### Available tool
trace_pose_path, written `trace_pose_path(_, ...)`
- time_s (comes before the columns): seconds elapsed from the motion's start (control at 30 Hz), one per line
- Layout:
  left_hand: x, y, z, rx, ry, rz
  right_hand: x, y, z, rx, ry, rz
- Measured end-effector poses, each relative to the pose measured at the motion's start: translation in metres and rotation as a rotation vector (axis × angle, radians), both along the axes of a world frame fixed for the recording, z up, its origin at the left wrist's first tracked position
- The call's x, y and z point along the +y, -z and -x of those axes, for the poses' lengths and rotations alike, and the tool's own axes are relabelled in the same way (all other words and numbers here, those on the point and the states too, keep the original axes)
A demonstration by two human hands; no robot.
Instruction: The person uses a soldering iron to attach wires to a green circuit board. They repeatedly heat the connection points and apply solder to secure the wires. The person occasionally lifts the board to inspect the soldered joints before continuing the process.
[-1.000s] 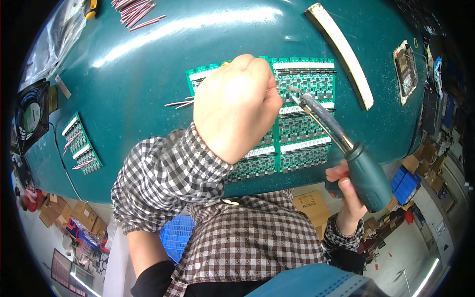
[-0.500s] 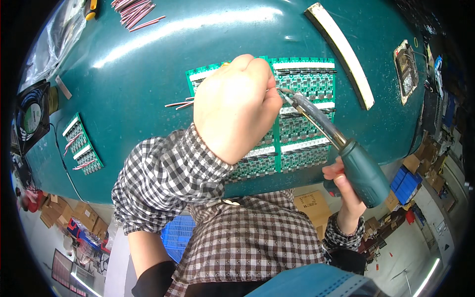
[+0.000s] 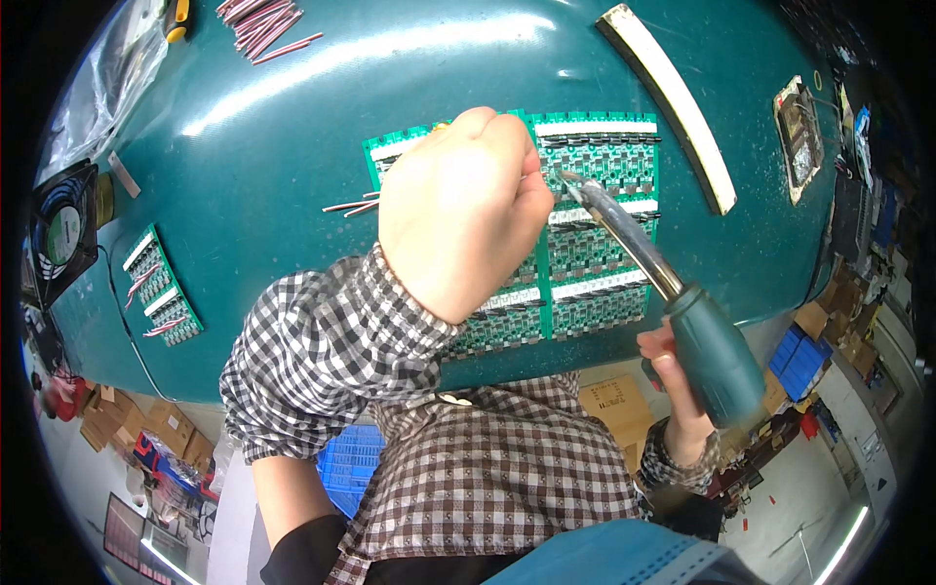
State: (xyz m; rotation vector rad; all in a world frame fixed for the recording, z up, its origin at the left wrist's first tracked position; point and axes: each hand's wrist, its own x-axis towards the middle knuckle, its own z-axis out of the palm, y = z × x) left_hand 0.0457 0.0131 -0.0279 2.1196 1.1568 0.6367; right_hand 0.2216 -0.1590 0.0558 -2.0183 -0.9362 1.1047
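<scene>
My left hand (image 3: 458,205) is closed over the left half of a green circuit board panel (image 3: 600,234), thumb and forefinger pinched together. Thin red and white wires (image 3: 351,206) stick out from under its left side; their other ends are hidden by the hand. In my right hand (image 3: 680,385) is a soldering iron (image 3: 717,356) with a dark green handle. Its metal tip slants up and left to the panel's upper middle, just right of my left fingertips. Whether the tip touches the board I cannot tell.
A bundle of red and white wires (image 3: 261,27) lies at the far left. Nearer, a smaller circuit board (image 3: 162,285) rests beside a black fan (image 3: 63,229). Right of the panel are a curved white strip (image 3: 673,107) and a small tray of dark residue (image 3: 799,141).
The soldering iron's tip has drawn slightly right, away from my left fingertips, and its handle has dropped a little toward me. My left hand has stayed almost still.
</scene>
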Motion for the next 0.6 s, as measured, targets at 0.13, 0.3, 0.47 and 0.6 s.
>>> trace_pose_path(0.13,0.0,-0.001,0.0,0.011,0.001,0.007,-0.004,-0.005,0.001,0.077,0.096,0.017)
trace_pose_path(0.3,0.0,-0.002,0.0,0.006,0.001,0.008,-0.005,0.0,-0.001,0.092,0.103,-0.028)
trace_pose_path(0.47,0.0,-0.002,-0.001,0.003,0.003,0.007,-0.008,0.006,0.0,0.204,0.2,-0.107)
trace_pose_path(0.6,0.0,-0.003,-0.001,0.024,0.013,0.017,-0.013,0.01,-0.008,0.244,0.181,-0.112)
